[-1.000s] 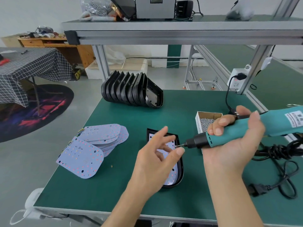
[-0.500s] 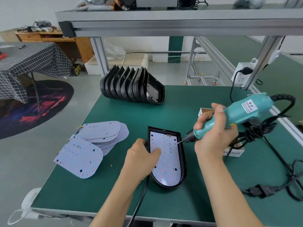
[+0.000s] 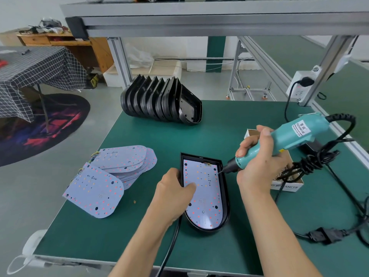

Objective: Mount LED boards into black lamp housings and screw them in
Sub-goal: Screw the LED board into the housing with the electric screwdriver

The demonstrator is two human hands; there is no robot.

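A black lamp housing lies flat on the green mat with a white LED board seated inside it. My left hand grips the housing's left rim, thumb resting on the board. My right hand grips a teal electric screwdriver, its bit tip touching the board's upper right edge near the housing wall. A pile of loose LED boards lies to the left. A row of empty black housings stands at the back of the mat.
A cardboard box of screws sits behind my right hand, partly hidden. The screwdriver's black cables trail over the right side to a plug. A power strip hangs on the frame post. Another cable runs under my left wrist.
My left hand dropped from the screwdriver tip onto the housing's left rim. The screwdriver swung down and its bit now meets the board's upper right edge.
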